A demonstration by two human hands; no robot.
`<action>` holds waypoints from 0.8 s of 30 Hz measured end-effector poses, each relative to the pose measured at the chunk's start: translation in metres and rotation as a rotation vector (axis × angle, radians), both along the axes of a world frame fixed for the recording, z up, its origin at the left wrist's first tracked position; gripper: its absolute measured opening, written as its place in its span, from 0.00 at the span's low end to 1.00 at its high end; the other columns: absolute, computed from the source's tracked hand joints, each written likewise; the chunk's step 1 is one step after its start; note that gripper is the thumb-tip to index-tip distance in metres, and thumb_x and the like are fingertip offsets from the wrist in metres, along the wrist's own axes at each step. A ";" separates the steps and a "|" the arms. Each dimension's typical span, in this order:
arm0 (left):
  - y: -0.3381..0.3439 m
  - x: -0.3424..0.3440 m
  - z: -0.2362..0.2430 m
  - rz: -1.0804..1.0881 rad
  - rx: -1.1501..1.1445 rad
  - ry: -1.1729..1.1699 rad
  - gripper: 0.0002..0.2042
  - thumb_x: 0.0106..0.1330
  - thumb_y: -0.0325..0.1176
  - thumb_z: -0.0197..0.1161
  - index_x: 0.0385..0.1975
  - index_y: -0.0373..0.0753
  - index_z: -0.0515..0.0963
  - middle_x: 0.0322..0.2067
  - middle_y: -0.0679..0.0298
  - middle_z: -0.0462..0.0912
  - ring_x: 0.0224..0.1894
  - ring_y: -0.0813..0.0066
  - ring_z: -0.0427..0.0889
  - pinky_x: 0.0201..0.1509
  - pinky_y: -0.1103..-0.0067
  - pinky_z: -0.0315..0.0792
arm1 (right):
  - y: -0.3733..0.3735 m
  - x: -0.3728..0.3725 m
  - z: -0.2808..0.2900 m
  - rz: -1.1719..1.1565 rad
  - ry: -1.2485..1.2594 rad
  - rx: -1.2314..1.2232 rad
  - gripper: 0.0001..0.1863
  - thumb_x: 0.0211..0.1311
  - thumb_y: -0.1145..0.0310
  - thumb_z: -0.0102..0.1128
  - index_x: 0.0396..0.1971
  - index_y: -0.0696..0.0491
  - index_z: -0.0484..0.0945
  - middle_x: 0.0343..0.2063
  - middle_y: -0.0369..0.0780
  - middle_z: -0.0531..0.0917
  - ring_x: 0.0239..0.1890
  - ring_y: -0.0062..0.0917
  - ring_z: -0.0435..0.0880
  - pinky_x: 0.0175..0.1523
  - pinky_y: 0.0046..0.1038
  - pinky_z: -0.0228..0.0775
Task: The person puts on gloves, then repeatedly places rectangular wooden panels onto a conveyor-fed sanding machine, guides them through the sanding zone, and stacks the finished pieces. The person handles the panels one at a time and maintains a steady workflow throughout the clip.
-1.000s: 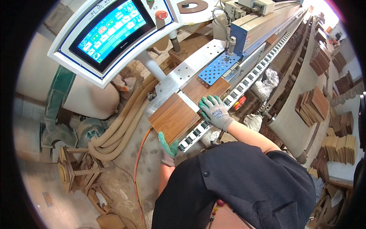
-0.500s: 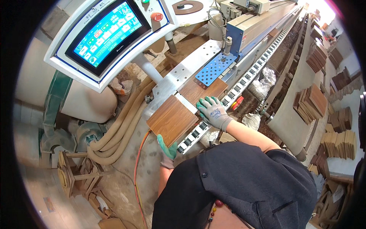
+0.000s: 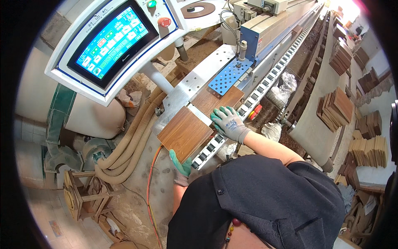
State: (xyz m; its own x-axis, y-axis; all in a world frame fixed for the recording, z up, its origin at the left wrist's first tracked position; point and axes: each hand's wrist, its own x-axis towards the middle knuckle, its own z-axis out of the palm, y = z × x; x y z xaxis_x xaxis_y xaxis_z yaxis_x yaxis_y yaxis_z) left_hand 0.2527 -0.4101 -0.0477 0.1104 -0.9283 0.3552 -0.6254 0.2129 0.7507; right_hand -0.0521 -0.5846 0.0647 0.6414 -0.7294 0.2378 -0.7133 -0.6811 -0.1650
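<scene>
my green-grey gloved left hand point(image 3: 180, 167): wide, at brown rectangular wood-grain board point(image 3: 184, 134), silver metal table's point(image 3: 197, 79) near end | matching right hand point(image 3: 229, 123): spread, palm-down | uneven push could skew it (I'd watch that)

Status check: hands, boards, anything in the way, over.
Left hand at lower edge of near board. Right hand palm-down by far board. Blue perforated plate covers part of far board.
</scene>
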 end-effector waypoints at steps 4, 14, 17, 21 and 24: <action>0.001 -0.004 0.012 0.000 -0.038 -0.095 0.44 0.71 0.47 0.65 0.75 0.30 0.46 0.69 0.39 0.57 0.70 0.44 0.62 0.74 0.57 0.57 | 0.000 -0.001 0.000 0.006 0.011 0.007 0.25 0.65 0.59 0.58 0.61 0.49 0.75 0.63 0.44 0.74 0.67 0.45 0.70 0.73 0.49 0.55; 0.000 -0.005 0.006 0.029 -0.154 -0.183 0.44 0.70 0.45 0.67 0.74 0.29 0.48 0.68 0.40 0.59 0.68 0.45 0.64 0.73 0.58 0.59 | -0.002 -0.002 0.006 -0.017 0.026 0.042 0.19 0.71 0.57 0.54 0.57 0.46 0.78 0.64 0.40 0.75 0.68 0.40 0.70 0.74 0.46 0.56; 0.000 0.000 -0.001 -0.011 -0.137 -0.143 0.44 0.70 0.44 0.67 0.74 0.29 0.47 0.68 0.39 0.58 0.69 0.42 0.64 0.73 0.56 0.58 | -0.007 -0.006 0.005 -0.023 0.018 0.016 0.20 0.70 0.56 0.54 0.58 0.45 0.78 0.62 0.40 0.75 0.67 0.41 0.71 0.73 0.47 0.56; 0.000 0.005 -0.006 0.005 0.048 -0.027 0.42 0.70 0.41 0.67 0.74 0.28 0.48 0.66 0.39 0.62 0.67 0.40 0.66 0.72 0.55 0.60 | -0.021 -0.019 0.005 -0.074 0.064 0.004 0.21 0.71 0.55 0.53 0.60 0.44 0.77 0.62 0.41 0.76 0.67 0.41 0.72 0.73 0.46 0.57; 0.000 0.007 -0.010 0.006 0.121 0.302 0.42 0.69 0.40 0.67 0.73 0.27 0.49 0.66 0.39 0.62 0.66 0.40 0.67 0.72 0.55 0.60 | -0.037 -0.037 0.005 -0.103 0.061 -0.026 0.20 0.71 0.56 0.53 0.60 0.42 0.77 0.63 0.41 0.76 0.67 0.42 0.72 0.72 0.45 0.59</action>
